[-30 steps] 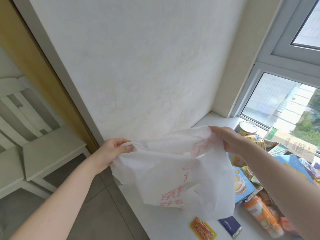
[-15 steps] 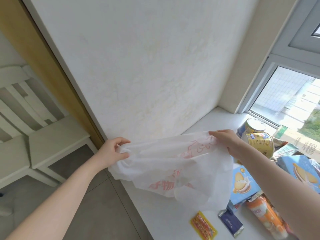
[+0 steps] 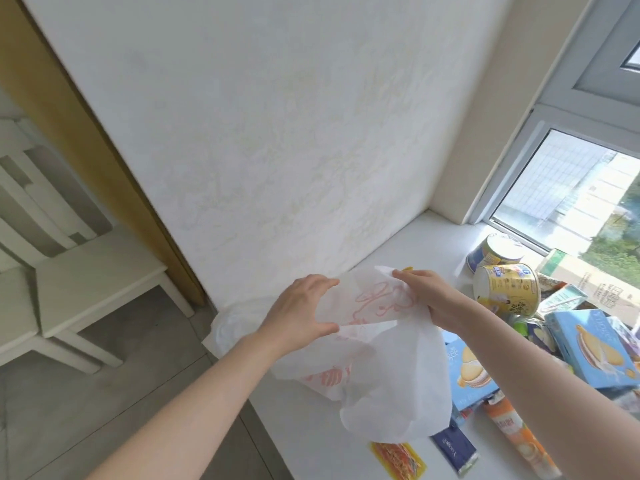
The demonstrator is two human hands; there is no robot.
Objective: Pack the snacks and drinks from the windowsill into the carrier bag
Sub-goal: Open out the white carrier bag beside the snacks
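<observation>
A thin white carrier bag (image 3: 388, 386) with red print hangs over the white windowsill (image 3: 426, 244). My left hand (image 3: 298, 313) pinches the bag's top edge between thumb and fingers. My right hand (image 3: 429, 296) grips the same edge just to the right, a short gap apart. Snacks lie on the sill to the right: two yellow-and-blue tubs (image 3: 505, 292), blue biscuit boxes (image 3: 588, 344), an orange bottle (image 3: 519, 441), a small yellow-red packet (image 3: 398, 460) and a dark blue packet (image 3: 453, 448).
A white textured wall (image 3: 277, 133) stands right behind the sill. The window (image 3: 571, 202) is at the right. A white chair (image 3: 69, 271) stands on the grey tiled floor (image 3: 86, 410) at the left, beside a wooden door frame (image 3: 86, 133).
My left hand has moved right along the bag's edge until it is close to my right hand. The bag, earlier stretched wide, now hangs bunched between them.
</observation>
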